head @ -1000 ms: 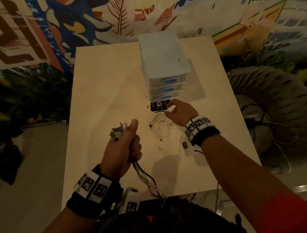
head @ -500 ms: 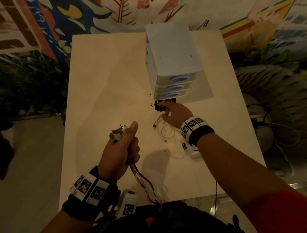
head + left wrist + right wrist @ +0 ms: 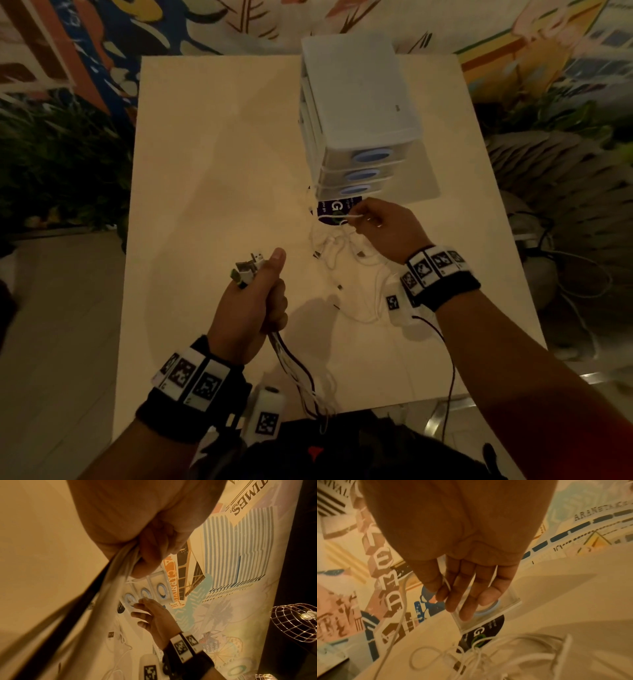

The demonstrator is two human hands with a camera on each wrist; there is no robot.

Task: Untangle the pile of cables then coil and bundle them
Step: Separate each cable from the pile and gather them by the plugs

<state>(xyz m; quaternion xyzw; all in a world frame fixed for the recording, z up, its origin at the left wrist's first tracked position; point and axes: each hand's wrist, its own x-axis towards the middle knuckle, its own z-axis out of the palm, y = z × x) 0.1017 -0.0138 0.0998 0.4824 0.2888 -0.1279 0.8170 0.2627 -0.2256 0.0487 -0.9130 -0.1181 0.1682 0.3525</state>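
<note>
fingers of the left hand [image 3: 251,308] are curling round a bunch of cables [image 3: 291,363] while the right hand [image 3: 387,229] is pinching a white cable [image 3: 344,218] above the tangle [image 3: 342,250].

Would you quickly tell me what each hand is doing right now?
Left hand: closed round a bundle of cables.
Right hand: pinching a white cable from the pile.
</note>
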